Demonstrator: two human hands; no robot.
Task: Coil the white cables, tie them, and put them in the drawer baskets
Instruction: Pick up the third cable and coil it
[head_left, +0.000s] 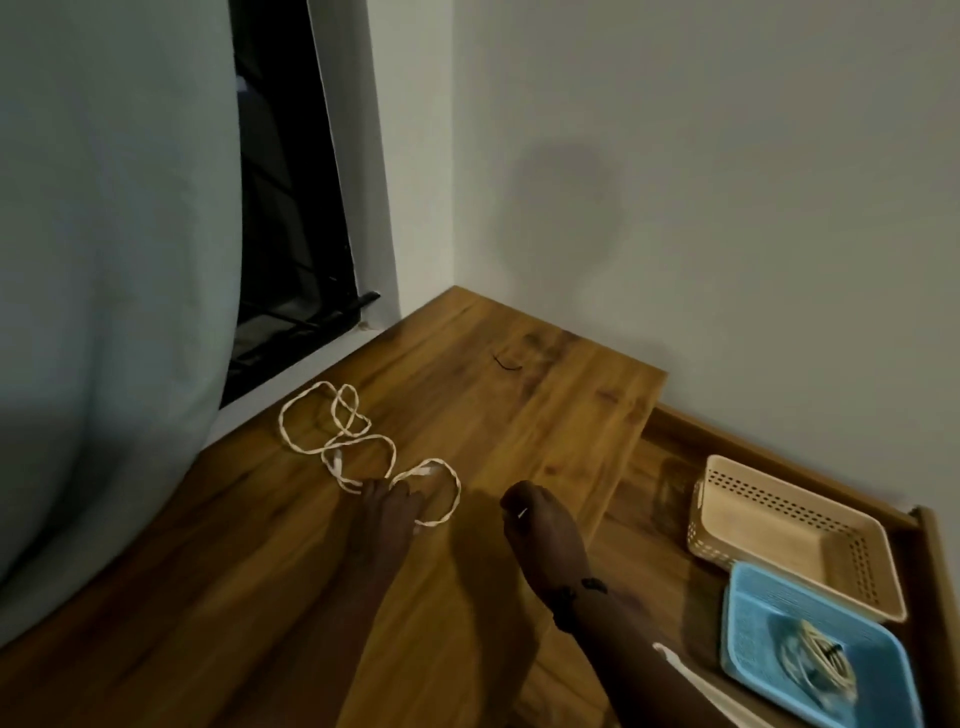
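The white cable (363, 441) lies loose on the wooden table (493, 426), sprawled in several uneven loops near the curtain (104, 260). The left hand (387, 512) rests on the loop nearest the person, its grip pressed together on the cable where two strands cross. The right hand (540, 519) hovers just beside it, apart from the cable, its grip curled in on something small and pale, possibly a tie; too small to tell for sure.

The step in hand looks like the start of coiling. To do it well, the left hand should pin one end while the right gathers the slack into even loops of one size, untwisting as it goes so nothing kinks, then bind the bundle across its middle.

In the open drawer (670, 467) to the right sit two baskets. The beige basket (779, 530) appears empty. The blue basket (810, 654), touching it on the near side, already holds one coiled cable (821, 660), blurred but bundled
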